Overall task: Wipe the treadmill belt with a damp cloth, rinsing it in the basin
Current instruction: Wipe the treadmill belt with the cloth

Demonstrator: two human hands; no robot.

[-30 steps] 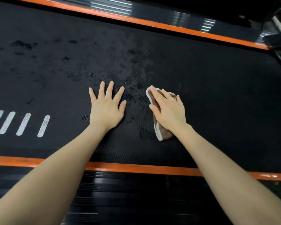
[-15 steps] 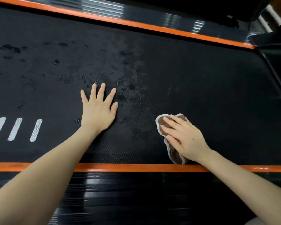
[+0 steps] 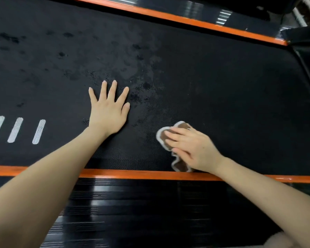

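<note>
The black treadmill belt (image 3: 222,90) fills the view, with dark wet patches around its middle. My left hand (image 3: 108,110) lies flat on the belt, fingers spread. My right hand (image 3: 191,147) presses a brown cloth with a white edge (image 3: 180,164) onto the belt with straight fingers, close to the near orange rail. Most of the cloth is hidden under the hand. No basin is in view.
Orange rails run along the near edge (image 3: 132,174) and far edge (image 3: 186,20) of the belt. White slanted stripes (image 3: 38,131) mark the belt at the left. A ribbed black side step (image 3: 132,203) lies below the near rail.
My right hand slid the cloth from the belt's middle toward me and to the right, ending near the orange rail. My left hand stayed flat in place.
</note>
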